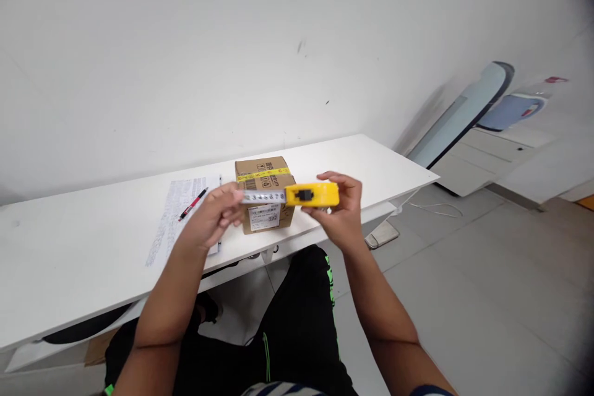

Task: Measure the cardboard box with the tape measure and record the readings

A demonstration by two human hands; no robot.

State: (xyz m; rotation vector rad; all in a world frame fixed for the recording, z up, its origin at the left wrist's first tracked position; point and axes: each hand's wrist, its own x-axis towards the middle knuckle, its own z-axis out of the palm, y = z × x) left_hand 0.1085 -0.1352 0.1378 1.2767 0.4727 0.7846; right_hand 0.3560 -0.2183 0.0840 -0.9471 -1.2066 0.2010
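Observation:
My right hand (344, 204) is closed around the yellow case of a tape measure (325, 194), whose black slide button faces up. A short length of its pale blade (264, 196) is drawn out to the left. The blade's end is pinched between the thumb and fingers of my left hand (216, 213). Behind and below the blade, a cardboard box (260, 167) with yellow tape over its top and a white label (264, 218) on its front sits on the white table (325, 158). The blade hides part of the box; whether they touch I cannot tell.
Left of the box lie handwritten sheets of paper (171, 198) with a red and black pen (193, 203) on them. A white wall (208, 43) rises behind the table. To the right, a pale blue panel (464, 117) leans near a white cabinet (492, 161).

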